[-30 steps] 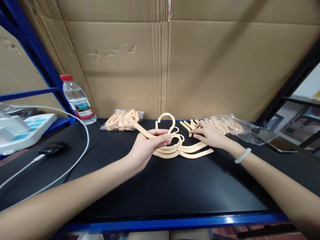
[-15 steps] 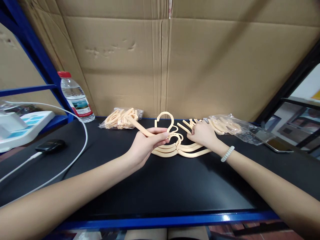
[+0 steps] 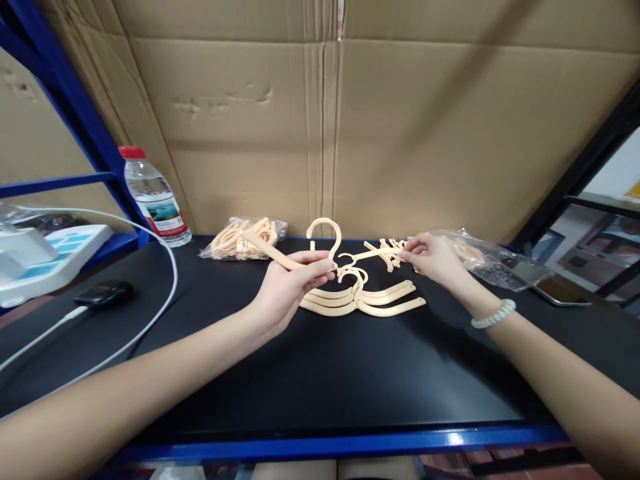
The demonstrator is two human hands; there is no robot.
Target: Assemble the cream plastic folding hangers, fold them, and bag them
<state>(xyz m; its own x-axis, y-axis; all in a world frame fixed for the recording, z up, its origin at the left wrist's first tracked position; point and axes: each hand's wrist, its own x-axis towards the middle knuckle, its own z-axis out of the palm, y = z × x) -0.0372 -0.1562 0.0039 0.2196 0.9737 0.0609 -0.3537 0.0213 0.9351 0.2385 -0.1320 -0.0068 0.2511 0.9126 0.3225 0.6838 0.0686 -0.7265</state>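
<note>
My left hand (image 3: pixel 300 277) is closed around a cream plastic hanger piece, its hook (image 3: pixel 336 233) curving up past the thumb and one arm sticking out to the upper left. My right hand (image 3: pixel 435 259) pinches the end of a slim cream hanger arm (image 3: pixel 376 254) that points left toward the hook. Behind it lie several loose hanger arms (image 3: pixel 387 260) in a crossed pile. Below and between the hands, several hangers (image 3: pixel 387 309) rest stacked on the black table (image 3: pixel 320 373), their left ends partly covered by my left hand.
A clear bag of cream hanger parts (image 3: pixel 240 239) lies at the back left, another plastic bag (image 3: pixel 480 257) at the right, beside a phone (image 3: pixel 560 291). A water bottle (image 3: pixel 157 200), a white cable (image 3: pixel 173 267), a black device (image 3: pixel 103 293) and a power strip (image 3: pixel 75 243) occupy the left. Cardboard (image 3: pixel 240 133) stands behind.
My right hand has moved right from the loose pile, with a hanger arm now showing at its fingertips. The hanger piece in my left hand has turned slightly, staying in nearly the same place.
</note>
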